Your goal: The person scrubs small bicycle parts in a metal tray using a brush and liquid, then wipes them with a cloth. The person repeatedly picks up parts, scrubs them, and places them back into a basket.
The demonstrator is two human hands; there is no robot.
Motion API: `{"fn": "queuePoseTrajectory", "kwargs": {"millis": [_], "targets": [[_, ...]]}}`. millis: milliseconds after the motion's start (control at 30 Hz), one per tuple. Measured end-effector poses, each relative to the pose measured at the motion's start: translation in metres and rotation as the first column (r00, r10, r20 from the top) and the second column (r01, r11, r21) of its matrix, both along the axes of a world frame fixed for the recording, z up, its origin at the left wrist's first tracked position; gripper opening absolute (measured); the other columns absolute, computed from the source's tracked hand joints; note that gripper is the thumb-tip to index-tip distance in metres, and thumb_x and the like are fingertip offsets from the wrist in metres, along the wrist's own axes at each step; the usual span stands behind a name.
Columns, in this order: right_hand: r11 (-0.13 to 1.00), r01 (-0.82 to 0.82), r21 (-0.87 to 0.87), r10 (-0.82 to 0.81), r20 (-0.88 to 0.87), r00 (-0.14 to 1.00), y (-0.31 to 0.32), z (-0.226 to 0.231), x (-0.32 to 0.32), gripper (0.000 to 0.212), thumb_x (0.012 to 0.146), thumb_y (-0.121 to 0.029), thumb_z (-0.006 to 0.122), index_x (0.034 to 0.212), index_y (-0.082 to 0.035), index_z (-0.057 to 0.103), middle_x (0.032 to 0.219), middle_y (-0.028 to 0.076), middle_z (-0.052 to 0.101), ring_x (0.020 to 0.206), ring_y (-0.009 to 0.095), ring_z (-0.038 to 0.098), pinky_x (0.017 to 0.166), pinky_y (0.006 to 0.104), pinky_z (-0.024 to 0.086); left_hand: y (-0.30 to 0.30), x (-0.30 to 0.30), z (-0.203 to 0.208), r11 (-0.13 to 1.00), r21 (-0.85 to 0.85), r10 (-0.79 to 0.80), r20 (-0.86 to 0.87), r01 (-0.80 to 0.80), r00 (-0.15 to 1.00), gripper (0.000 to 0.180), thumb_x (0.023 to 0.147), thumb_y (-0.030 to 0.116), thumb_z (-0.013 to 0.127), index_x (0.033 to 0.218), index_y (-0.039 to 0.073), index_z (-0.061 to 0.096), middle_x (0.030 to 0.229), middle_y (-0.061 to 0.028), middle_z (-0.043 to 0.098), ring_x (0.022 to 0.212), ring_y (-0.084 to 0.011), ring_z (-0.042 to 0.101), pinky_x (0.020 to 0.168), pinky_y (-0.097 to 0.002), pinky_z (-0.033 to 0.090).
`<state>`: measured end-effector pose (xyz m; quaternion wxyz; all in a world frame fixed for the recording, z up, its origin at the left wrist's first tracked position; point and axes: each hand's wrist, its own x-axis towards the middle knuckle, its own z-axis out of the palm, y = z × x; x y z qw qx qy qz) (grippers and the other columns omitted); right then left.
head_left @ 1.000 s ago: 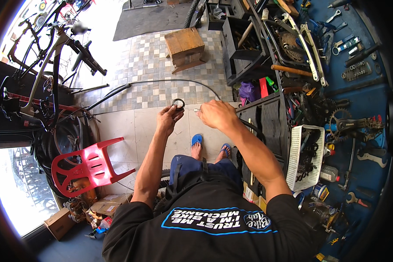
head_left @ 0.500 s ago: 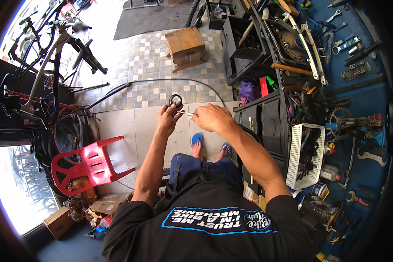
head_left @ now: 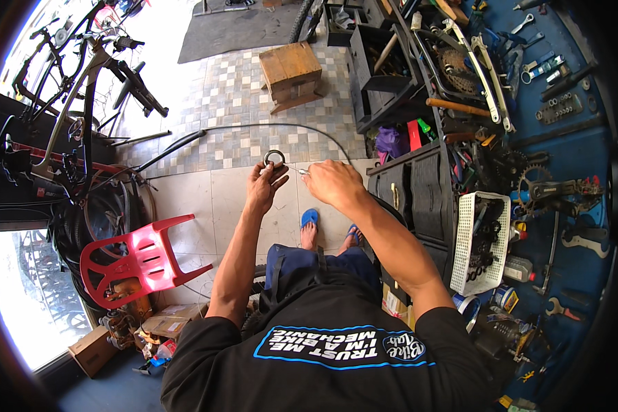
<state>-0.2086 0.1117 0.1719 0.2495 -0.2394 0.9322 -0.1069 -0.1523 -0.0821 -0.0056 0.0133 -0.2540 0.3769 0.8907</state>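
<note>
In front of me my left hand is closed on a black ring-shaped part, its fingers pinching the lower rim. The ring stands up from the fingertips with its round opening visible; its exact kind is too small to make out. My right hand, fingers curled, grips a thin metal tool with a pale handle. The slender shaft points left at the ring. Whether its tip touches the ring cannot be made out. Both hands are raised above the tiled floor.
A wooden stool stands ahead, and a red plastic chair lies at my left. Bicycle frames fill the far left. On the right are a black cabinet, a white basket of parts and a blue bench with tools.
My right hand has shifted slightly up with the tool, whose shaft now slants differently toward the ring. The ring has tilted a little in my left hand.
</note>
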Motion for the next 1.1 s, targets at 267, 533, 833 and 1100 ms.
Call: {"fn": "queuePoseTrajectory", "kwargs": {"millis": [267, 533, 833, 1100], "targets": [[0.999, -0.041, 0.032, 0.044, -0.105, 0.993, -0.001, 0.007, -0.003, 0.034, 0.101, -0.034, 0.060, 0.097, -0.005, 0.078, 0.095, 0.020, 0.076, 0.093, 0.036, 0.076, 0.078, 0.0439, 0.061, 0.002, 0.000, -0.006, 0.993, -0.116, -0.023, 0.016, 0.025, 1.000, 0.022, 0.105, 0.015, 0.061, 0.117, -0.001, 0.054, 0.113, -0.0215, 0.071, 0.102, -0.0329, 0.074, 0.088, -0.0425, 0.064], [0.998, -0.056, 0.019, 0.057, -0.100, 0.993, -0.007, 0.009, -0.007, 0.034, 0.101, -0.033, 0.060, 0.096, -0.004, 0.078, 0.093, 0.020, 0.076, 0.093, 0.035, 0.076, 0.078, 0.0439, 0.061, 0.006, -0.006, 0.002, 0.986, -0.151, -0.062, 0.043, 0.068, 0.997, 0.026, 0.105, 0.015, 0.059, 0.121, -0.006, 0.056, 0.110, -0.0207, 0.072, 0.097, -0.0310, 0.075, 0.086, -0.0389, 0.065], [0.998, -0.057, 0.001, 0.057, -0.141, 0.988, -0.011, 0.002, -0.016, 0.036, 0.099, -0.035, 0.062, 0.094, -0.003, 0.078, 0.091, 0.021, 0.076, 0.090, 0.037, 0.076, 0.079, 0.0455, 0.061, 0.003, -0.007, -0.002, 0.909, -0.409, -0.096, -0.016, 0.081, 0.995, 0.022, 0.106, 0.012, 0.058, 0.123, -0.001, 0.057, 0.117, -0.0186, 0.073, 0.101, -0.0257, 0.074, 0.088, -0.0375, 0.062], [0.997, -0.071, 0.011, 0.072, -0.143, 0.987, -0.006, -0.001, -0.017, 0.037, 0.099, -0.036, 0.062, 0.094, -0.002, 0.078, 0.090, 0.022, 0.075, 0.088, 0.038, 0.076, 0.080, 0.0461, 0.061, 0.002, -0.011, -0.008, 0.835, -0.550, -0.050, -0.062, 0.008, 0.997, 0.021, 0.102, 0.010, 0.062, 0.120, -0.001, 0.062, 0.105, -0.0116, 0.074, 0.093, -0.0175, 0.073, 0.080, -0.0317, 0.061]]}}
